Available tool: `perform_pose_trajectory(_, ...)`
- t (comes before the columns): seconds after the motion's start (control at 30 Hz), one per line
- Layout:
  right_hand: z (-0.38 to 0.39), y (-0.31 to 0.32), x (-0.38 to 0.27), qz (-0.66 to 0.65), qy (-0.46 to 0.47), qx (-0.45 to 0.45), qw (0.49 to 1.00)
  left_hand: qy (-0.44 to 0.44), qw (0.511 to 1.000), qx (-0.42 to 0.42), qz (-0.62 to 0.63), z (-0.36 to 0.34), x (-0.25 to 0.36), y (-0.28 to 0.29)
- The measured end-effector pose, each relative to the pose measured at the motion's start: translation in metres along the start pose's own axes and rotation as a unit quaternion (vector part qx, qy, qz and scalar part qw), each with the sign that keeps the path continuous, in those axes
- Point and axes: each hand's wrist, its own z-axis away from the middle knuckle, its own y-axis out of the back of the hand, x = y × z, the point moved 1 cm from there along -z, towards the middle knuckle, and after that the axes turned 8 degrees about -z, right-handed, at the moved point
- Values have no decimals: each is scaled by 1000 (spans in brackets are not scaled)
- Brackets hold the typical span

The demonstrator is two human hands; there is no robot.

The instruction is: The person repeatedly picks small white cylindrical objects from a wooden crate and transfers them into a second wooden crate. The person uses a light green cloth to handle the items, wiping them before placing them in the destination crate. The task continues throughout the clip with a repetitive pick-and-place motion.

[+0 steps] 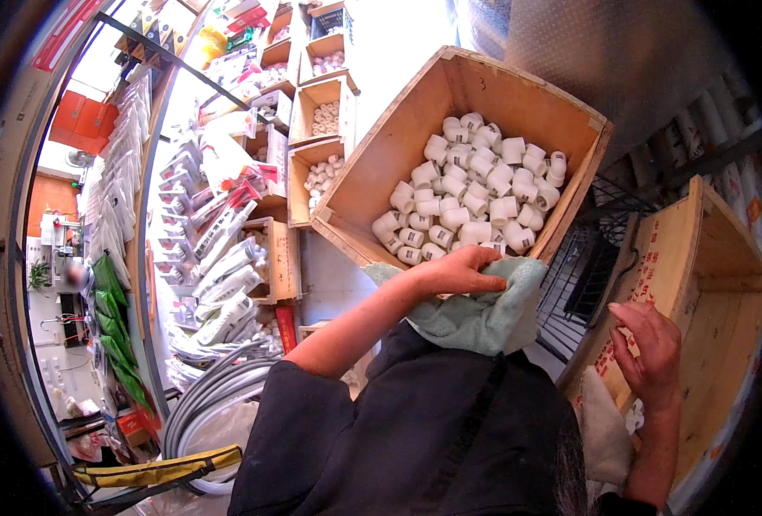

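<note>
My left hand [460,272] reaches across my front, its fingers and thumb closed on a pale green cloth [475,320]. The cloth lies bunched against the near edge of a large wooden box [398,129], beside my dark clothing. Inside the box lies a heap of short white elbow pipe fittings [475,189], several with small dark labels. Off to the right, my right hand [650,351] is raised with fingers loosely bent and apart, and nothing shows in it. It hovers near the side of a second wooden box [656,258] with red markings.
At the left, a rack holds bagged white parts [226,292] and small wooden bins [319,163] of white fittings. Coiled grey hose [205,404] lies lower left, near a yellow strap [157,469]. A whitish cloth [602,426] hangs by my right forearm. Dark wire racking [570,292] stands between the boxes.
</note>
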Motion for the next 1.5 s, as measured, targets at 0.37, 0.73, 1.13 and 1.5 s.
perform_pose_trajectory(0.37, 0, 3, 1, -23, -28, -2, 999, -64, 967, -65, 239, 57, 66, -11)
perform_pose_trajectory(0.73, -4, 5, 4, -34, -19, 10, 999, -416, 873, -203, 153, 77, 142, -37)
perform_pose_trajectory(1.13, -3, 6, 6, 0, -8, 4, 1000, -505, 707, -362, 338, 82, 178, -96)
perform_pose_trajectory(1.5, 0, 13, 5, -16, -64, 6, 998, -471, 692, -391, 383, 71, 178, -105)
